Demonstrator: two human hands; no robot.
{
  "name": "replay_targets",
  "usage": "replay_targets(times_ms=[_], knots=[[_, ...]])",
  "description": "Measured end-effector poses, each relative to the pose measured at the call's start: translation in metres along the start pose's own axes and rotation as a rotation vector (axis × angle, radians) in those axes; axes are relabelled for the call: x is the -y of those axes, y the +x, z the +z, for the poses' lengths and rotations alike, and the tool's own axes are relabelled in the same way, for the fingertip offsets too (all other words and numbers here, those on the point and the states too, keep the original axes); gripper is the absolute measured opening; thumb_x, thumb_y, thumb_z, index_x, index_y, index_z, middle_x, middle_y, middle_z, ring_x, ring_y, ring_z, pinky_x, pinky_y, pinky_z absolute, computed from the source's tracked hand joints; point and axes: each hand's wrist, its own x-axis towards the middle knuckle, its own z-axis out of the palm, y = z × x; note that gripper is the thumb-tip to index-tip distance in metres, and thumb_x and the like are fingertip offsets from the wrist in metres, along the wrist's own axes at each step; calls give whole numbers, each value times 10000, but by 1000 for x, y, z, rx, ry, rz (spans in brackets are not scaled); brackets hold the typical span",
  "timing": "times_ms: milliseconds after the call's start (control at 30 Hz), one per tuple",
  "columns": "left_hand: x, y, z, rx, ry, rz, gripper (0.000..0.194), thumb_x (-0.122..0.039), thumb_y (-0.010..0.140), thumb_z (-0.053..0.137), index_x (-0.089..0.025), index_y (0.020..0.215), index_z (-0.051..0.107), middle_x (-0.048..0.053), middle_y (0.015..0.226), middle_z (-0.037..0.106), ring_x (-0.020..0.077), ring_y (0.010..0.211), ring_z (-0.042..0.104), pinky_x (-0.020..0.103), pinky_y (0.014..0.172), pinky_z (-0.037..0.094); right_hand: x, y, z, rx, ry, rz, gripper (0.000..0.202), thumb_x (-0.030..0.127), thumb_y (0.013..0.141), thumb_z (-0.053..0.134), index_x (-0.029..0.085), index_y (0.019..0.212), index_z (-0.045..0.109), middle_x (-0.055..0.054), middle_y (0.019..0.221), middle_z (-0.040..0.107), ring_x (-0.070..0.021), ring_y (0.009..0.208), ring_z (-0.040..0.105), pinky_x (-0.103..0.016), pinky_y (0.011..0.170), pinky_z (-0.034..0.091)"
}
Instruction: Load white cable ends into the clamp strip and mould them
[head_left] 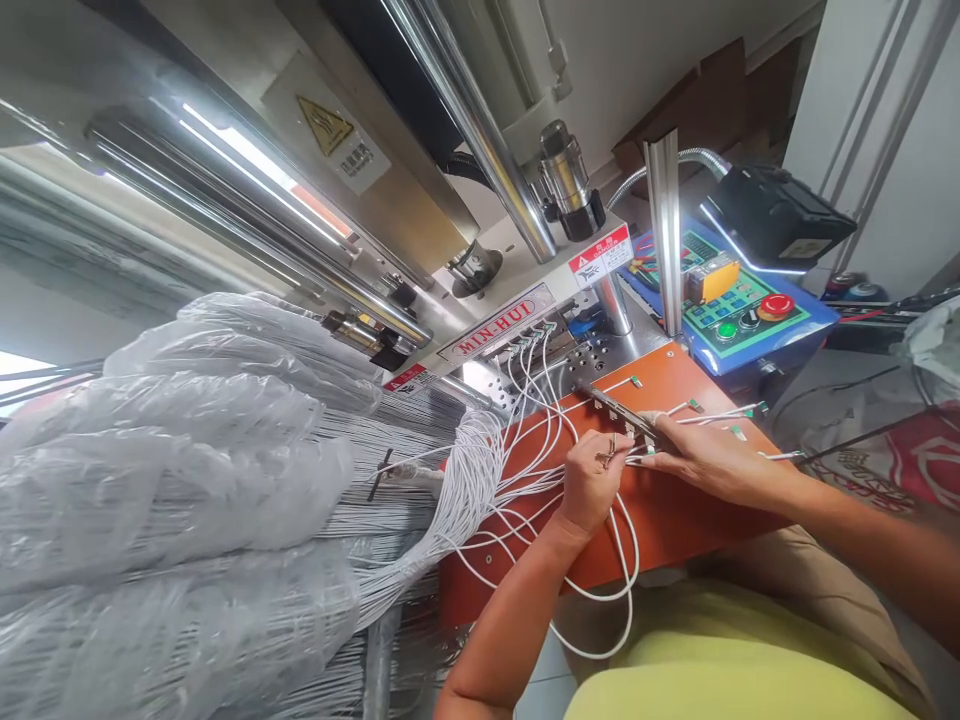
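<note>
Over the orange-brown work surface (675, 520), my right hand (694, 450) grips the near end of a dark metal bar (616, 408) with small slots along it. My left hand (595, 478) is closed beside the bar, its fingers pinched on something small at the end of a white cable, too small to make out. White cables (471, 480) run from the left in a thick bundle, with several loops around my left wrist. Small green-tipped cable ends (694, 406) lie beyond my right hand.
A press marked MIN-HUI (495, 322) stands in front, with cable ends in its opening. A blue control box (795, 330) with a red button is at the right. Plastic-wrapped cable bundles (172, 480) fill the left side.
</note>
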Motion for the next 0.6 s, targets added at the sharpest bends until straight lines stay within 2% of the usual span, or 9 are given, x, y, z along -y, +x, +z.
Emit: replay_targets(times_ms=[200, 333, 467, 533, 600], knots=[[0, 0, 8, -5, 34, -49, 219, -69, 858, 579, -196, 963, 724, 56, 906, 739, 187, 865, 655, 350, 841, 528, 9, 1, 2, -39, -142, 48, 342, 541, 943, 423, 236, 1085, 488, -94, 911, 682, -277, 799, 623, -311, 642, 351], [-4, 6, 0, 9, -81, -197, 139, -151, 838, 655, -199, 925, 751, 59, 910, 713, 185, 896, 660, 336, 877, 518, 11, -1, 2, -29, -144, 56, 361, 522, 945, 419, 229, 1143, 490, -113, 953, 693, -299, 820, 638, -321, 644, 357], [-7, 11, -17, 45, -370, -434, 237, -322, 813, 718, -190, 1009, 721, 52, 975, 686, 168, 887, 639, 301, 859, 502, 7, -3, 2, -31, -44, 24, 369, 501, 932, 453, 266, 1216, 473, -85, 997, 695, -284, 858, 647, -314, 666, 382], [-9, 11, -23, -13, -574, -547, 305, -423, 874, 639, -163, 1030, 668, 26, 828, 654, 133, 770, 606, 265, 771, 496, 5, -3, 4, -29, -49, 44, 353, 494, 927, 461, 270, 1200, 478, -77, 979, 691, -282, 844, 647, -317, 671, 386], [-8, 11, -27, -47, -721, -623, 381, -504, 923, 534, -148, 1030, 617, -28, 655, 534, 95, 603, 511, 228, 644, 461, 4, -2, 5, -24, -62, 56, 350, 486, 927, 462, 269, 1201, 476, -73, 966, 688, -282, 828, 648, -323, 676, 388]])
